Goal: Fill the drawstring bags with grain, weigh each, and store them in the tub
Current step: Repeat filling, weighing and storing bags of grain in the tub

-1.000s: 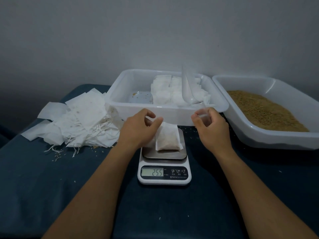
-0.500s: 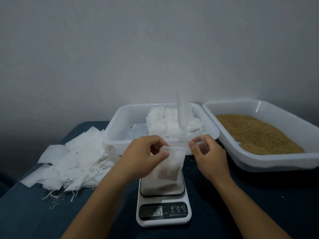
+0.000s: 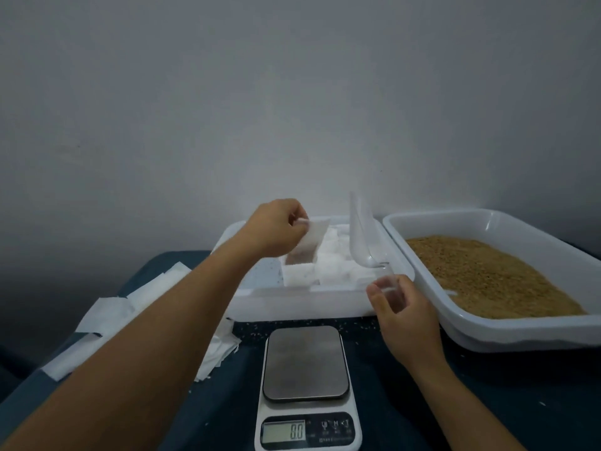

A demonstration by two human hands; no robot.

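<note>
Now the left hand (image 3: 276, 227) pinches the filled bag (image 3: 305, 244) over the tub (image 3: 292, 304), right hand (image 3: 405, 307) gripping the scoop (image 3: 364, 236); dropped carelessly, it could spill grain.

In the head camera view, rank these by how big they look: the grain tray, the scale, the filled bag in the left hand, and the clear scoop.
1. grain tray, largest
2. scale, though it sits nearest the camera
3. and 4. clear scoop and filled bag: look alike, not ranked.
</note>
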